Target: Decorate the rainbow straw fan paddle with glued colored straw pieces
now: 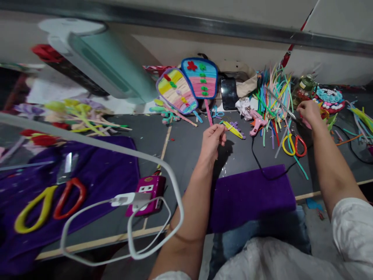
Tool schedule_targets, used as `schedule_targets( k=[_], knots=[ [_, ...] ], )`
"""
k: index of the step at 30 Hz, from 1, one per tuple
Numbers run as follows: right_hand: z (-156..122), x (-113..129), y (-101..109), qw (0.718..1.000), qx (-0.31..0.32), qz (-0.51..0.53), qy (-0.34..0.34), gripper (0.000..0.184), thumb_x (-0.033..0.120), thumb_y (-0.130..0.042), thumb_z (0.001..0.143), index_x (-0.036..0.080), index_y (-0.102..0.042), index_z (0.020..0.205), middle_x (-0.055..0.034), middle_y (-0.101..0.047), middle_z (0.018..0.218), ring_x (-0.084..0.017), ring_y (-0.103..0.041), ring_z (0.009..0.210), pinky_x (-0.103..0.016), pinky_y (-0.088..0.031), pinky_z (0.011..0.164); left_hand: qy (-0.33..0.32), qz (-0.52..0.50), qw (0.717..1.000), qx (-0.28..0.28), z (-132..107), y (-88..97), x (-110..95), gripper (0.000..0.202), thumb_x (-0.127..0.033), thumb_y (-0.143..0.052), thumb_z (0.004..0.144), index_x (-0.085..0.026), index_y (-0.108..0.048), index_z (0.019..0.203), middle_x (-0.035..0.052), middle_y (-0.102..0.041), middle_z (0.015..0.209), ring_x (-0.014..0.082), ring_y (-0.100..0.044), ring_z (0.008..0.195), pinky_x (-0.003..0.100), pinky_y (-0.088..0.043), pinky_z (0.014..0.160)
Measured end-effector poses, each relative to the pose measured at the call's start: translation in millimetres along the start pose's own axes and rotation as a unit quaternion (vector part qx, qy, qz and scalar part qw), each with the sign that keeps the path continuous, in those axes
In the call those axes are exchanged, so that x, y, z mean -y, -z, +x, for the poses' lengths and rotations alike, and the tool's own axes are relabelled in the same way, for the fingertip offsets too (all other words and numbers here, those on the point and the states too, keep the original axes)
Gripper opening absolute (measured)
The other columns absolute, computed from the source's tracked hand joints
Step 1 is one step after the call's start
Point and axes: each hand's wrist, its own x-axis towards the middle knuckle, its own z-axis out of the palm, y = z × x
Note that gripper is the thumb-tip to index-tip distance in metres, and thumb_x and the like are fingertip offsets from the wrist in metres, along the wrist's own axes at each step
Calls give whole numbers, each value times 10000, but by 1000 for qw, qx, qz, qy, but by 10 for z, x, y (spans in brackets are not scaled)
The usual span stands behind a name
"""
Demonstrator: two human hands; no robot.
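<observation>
Head view, landmark: the pink glue gun [257,125] lying on the dark table [186,147].
Left hand: the left hand [212,140] sits just left of the glue gun, fingers curled together, pinching the near end of a yellow strip [234,130] whose far end points at the gun.
Purple bits: small purple pieces [236,125] lie against the strip; their shape is too small to make out.
Right hand: the right hand [309,112] is well right of the glue gun, closed over something pink [305,123] that is mostly hidden by the palm; what it grips I cannot tell.
Scissors: yellow and red scissors [295,144] lie right of the gun, just below that hand.
Stick pile: coloured sticks [274,97] are heaped behind the gun.
Fans: two striped paddle fans [189,87] stand left of and behind it.
Cord: the gun's black cord [262,169] runs toward a purple cloth [250,194].
Cut off: a blurred white cable [131,202] crosses the left side.
</observation>
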Motion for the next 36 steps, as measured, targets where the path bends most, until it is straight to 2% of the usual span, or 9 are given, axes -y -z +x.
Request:
schedule_targets(
  k=[4,9,16,23,29,36],
  knots=[
    [-54,100,-157,999,28,-19,14,276,249,-573,940,168,-754,1132,-170,-743,1186,-315,-641,1127,-359,-470,885,-3,-4,1000,3,-3,-13,5,263,-416,-690,855,-182,-623,753,-54,-512,479,56,-382,371,179,-287,393],
    [-85,199,-294,999,4,-39,9,323,257,-506,968,159,-747,1159,-194,-714,1230,-316,-654,1112,-372,-483,898,0,-3,1000,-1,-18,-13,-22,264,-421,-685,849,-181,-624,757,-55,-516,479,55,-379,374,176,-289,396],
    [-64,168,-247,999,-5,-43,8,357,277,-468,970,149,-737,1167,-208,-719,1212,-339,-636,1114,-394,-479,898,-6,-17,1000,0,-20,1,-45,238,-392,-676,852,-177,-626,762,-54,-521,479,55,-387,371,178,-299,403],
    [-51,189,-341,997,-13,-70,34,362,262,-452,965,135,-753,1122,-214,-732,1180,-321,-664,1038,-368,-473,820,-3,-11,1000,4,-21,-14,-36,248,-395,-670,843,-172,-618,746,-49,-529,471,56,-392,358,179,-267,388],
    [-28,134,-301,995,-34,-80,38,345,256,-459,963,136,-747,1111,-212,-732,1178,-349,-669,1054,-376,-471,793,-6,-16,1000,3,-19,-1,-33,239,-386,-663,851,-172,-623,753,-46,-534,472,62,-391,359,184,-271,391],
    [-34,147,-323,995,-11,-87,47,338,263,-478,967,146,-748,1132,-198,-738,1196,-313,-679,1043,-359,-481,801,-9,-15,1000,7,-15,-10,-25,274,-423,-691,840,-171,-628,750,-45,-531,469,63,-393,360,186,-265,389]
  ],
)
